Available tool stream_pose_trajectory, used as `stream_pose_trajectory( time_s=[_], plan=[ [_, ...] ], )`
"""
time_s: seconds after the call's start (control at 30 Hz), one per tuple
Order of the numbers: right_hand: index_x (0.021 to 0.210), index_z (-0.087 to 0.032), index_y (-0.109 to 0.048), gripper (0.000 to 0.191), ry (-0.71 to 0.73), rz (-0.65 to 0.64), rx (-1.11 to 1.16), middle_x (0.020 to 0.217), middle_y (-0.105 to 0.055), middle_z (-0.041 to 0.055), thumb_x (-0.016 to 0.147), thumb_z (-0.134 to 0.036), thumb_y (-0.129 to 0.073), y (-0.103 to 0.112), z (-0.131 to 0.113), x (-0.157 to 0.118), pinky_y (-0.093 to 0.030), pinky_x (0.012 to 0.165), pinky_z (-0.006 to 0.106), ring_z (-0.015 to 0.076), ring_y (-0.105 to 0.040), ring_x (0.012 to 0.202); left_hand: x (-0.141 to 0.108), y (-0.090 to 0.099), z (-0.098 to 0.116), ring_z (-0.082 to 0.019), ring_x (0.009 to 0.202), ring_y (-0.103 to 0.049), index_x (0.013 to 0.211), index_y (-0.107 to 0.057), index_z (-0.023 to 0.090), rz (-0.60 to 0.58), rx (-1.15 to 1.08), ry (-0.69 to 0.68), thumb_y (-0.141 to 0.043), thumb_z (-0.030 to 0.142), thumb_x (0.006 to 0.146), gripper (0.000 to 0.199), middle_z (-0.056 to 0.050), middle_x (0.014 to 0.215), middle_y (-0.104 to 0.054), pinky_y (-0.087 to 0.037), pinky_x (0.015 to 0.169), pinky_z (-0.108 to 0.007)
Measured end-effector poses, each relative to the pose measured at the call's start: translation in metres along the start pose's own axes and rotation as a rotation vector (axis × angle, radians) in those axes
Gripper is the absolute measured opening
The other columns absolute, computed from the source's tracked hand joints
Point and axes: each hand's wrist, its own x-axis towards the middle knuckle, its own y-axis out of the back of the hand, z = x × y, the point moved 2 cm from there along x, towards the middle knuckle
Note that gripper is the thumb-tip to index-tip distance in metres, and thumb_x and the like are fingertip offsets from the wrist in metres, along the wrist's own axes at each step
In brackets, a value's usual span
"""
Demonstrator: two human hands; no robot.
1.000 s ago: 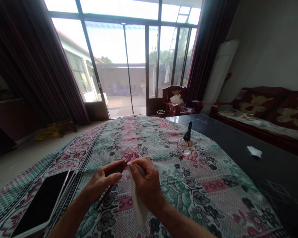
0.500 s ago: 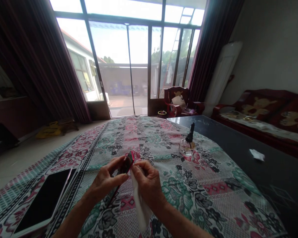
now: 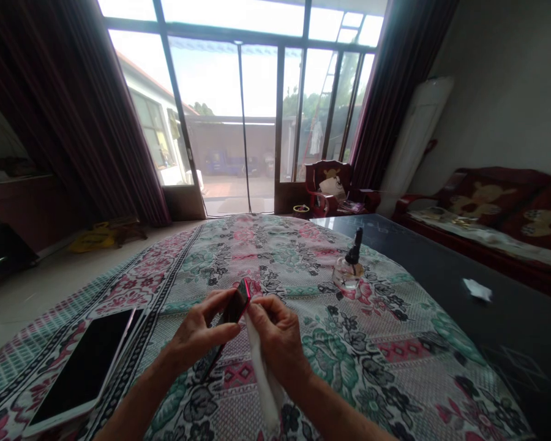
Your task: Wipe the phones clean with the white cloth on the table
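Observation:
A dark phone with a red edge (image 3: 235,306) is tilted upright between the fingers and thumb of my left hand (image 3: 201,331). Against its right edge, my right hand (image 3: 278,331) pinches a white cloth (image 3: 262,380) that hangs down toward the tablecloth. A white-framed tablet with a black screen (image 3: 85,361) lies at the left. Beyond my right hand stands a clear glass bottle with a black top (image 3: 349,272).
The patterned tablecloth (image 3: 294,245) covers a round table. To its right is a dark tabletop (image 3: 422,257) with a crumpled white tissue (image 3: 477,290). A red wooden chair (image 3: 328,184) and a sofa (image 3: 496,214) stand farther back.
The view has shifted slightly. Both hands keep nearly the same pose on the phone and the cloth, and the hanging end of the cloth has swung a little to the right.

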Motion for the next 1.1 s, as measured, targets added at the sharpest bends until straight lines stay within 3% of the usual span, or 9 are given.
stream_pose_trajectory(
  time_s=[0.63,0.9,1.1],
  plan=[
    [0.077,-0.015,-0.064,0.024,-0.041,-0.034,0.074,0.065,-0.055,-0.0012,0.078,-0.04,-0.065,-0.0004,0.0,-0.0015,-0.036,0.054,0.022,0.01,-0.044,0.059,-0.0014,-0.0008,0.0056,-0.029,0.109,-0.053,0.121,-0.058,0.022,-0.009,0.024,0.013,-0.069,0.029,0.073,0.05,-0.007,0.115,-0.058,-0.042,0.097,-0.042],
    [0.076,-0.015,-0.064,0.025,-0.117,0.01,0.21,0.065,-0.056,-0.0022,0.073,-0.039,-0.07,0.0014,0.0036,0.0025,-0.035,0.054,0.021,0.0086,-0.043,0.057,0.0,-0.0046,0.0058,-0.03,0.114,-0.05,0.121,-0.059,0.022,-0.052,0.035,-0.027,-0.07,0.025,0.07,0.052,-0.006,0.116,-0.057,-0.038,0.102,-0.041],
    [0.075,-0.015,-0.065,0.028,-0.202,-0.051,0.253,0.065,-0.057,-0.0015,0.07,-0.041,-0.072,-0.0048,0.0044,-0.0045,-0.034,0.052,0.021,0.009,-0.044,0.056,-0.0004,-0.0019,0.0048,-0.029,0.111,-0.052,0.122,-0.058,0.021,-0.034,0.038,-0.019,-0.068,0.027,0.073,0.051,-0.007,0.116,-0.056,-0.041,0.099,-0.04]
  ],
)
